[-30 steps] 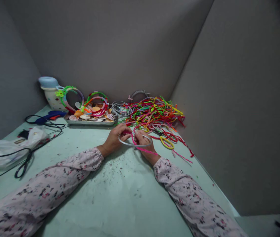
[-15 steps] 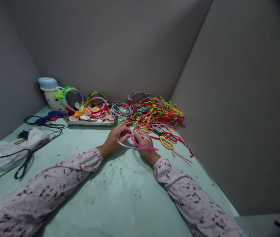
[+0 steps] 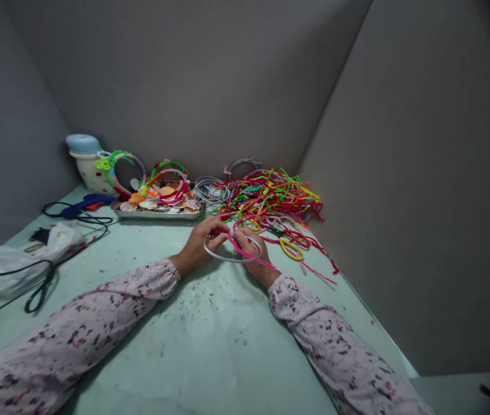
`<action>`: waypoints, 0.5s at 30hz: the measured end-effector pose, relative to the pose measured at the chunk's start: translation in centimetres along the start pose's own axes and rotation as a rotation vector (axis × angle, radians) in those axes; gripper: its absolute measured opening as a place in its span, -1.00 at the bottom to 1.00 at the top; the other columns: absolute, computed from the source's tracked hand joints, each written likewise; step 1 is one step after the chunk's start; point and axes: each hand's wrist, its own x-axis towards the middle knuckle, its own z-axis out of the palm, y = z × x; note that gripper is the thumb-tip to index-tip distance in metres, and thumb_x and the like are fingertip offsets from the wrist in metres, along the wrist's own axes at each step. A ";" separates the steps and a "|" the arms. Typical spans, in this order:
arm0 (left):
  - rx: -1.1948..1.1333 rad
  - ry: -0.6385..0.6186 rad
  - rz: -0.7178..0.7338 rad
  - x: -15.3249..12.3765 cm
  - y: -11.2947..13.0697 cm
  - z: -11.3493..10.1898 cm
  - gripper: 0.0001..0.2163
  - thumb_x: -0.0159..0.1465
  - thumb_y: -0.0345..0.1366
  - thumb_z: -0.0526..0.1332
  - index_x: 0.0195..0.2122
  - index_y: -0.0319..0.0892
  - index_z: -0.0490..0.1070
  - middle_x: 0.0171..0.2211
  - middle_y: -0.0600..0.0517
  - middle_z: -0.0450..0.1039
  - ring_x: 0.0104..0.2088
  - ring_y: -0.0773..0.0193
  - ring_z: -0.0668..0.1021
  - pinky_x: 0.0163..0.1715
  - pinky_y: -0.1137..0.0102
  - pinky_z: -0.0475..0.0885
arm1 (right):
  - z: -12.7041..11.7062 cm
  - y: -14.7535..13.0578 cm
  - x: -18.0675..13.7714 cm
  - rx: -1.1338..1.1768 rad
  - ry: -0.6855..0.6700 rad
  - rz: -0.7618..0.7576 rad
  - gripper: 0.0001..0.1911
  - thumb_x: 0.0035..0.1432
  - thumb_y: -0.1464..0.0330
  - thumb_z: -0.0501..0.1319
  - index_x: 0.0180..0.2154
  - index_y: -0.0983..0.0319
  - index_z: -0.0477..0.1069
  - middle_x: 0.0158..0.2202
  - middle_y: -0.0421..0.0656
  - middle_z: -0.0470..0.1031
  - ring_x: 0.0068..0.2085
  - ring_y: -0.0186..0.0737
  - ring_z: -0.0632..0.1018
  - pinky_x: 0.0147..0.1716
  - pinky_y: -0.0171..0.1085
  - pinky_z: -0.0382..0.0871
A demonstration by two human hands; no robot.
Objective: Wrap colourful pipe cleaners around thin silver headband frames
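Observation:
My left hand [image 3: 202, 237] and my right hand [image 3: 250, 249] meet over the green table, both closed on a thin silver headband [image 3: 227, 257] that curves between them. A pink pipe cleaner [image 3: 249, 258] runs from my right fingers across the band and trails off toward my right wrist. Just behind my hands lies a big tangled heap of coloured pipe cleaners [image 3: 271, 199].
A metal tray [image 3: 158, 212] of shells and wrapped headbands sits at the back, with a white jar [image 3: 87, 164] to its left. A blue glue gun [image 3: 85, 204], black cables, scissors [image 3: 40, 294] and a plastic bag [image 3: 24, 256] lie at the left. Grey walls enclose the table.
The headband has shifted slightly left and tilted, and the pink pipe cleaner has moved along it between my fingers. My arms stay where they were.

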 end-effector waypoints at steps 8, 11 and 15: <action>-0.032 -0.004 -0.038 0.0 0.0 0.1 -0.91 0.19 -0.31 0.24 -0.36 -0.23 0.43 -0.40 0.03 0.35 -0.40 0.34 0.40 -0.39 0.44 0.31 | 0.0 0.2 0.0 -0.006 -0.011 0.031 -0.68 0.29 0.22 0.01 -0.47 0.21 0.31 -0.52 -0.25 0.31 -0.46 -0.30 0.36 -0.42 -0.31 0.21; -0.045 -0.010 -0.061 0.0 -0.1 0.2 -0.88 0.19 -0.28 0.24 -0.36 -0.23 0.42 -0.41 0.03 0.36 -0.42 0.34 0.40 -0.40 0.44 0.31 | 0.0 0.4 0.1 -0.011 -0.016 0.021 -0.67 0.29 0.21 0.01 -0.46 0.21 0.32 -0.51 -0.24 0.32 -0.44 -0.29 0.37 -0.39 -0.30 0.23; -0.059 -0.020 -0.116 0.0 -0.1 0.2 -0.86 0.19 -0.24 0.25 -0.35 -0.23 0.43 -0.40 0.02 0.39 -0.41 0.33 0.42 -0.40 0.44 0.32 | 0.0 0.8 0.0 -0.013 -0.017 0.010 -0.68 0.30 0.21 0.01 -0.44 0.20 0.33 -0.50 -0.23 0.34 -0.42 -0.28 0.38 -0.36 -0.29 0.25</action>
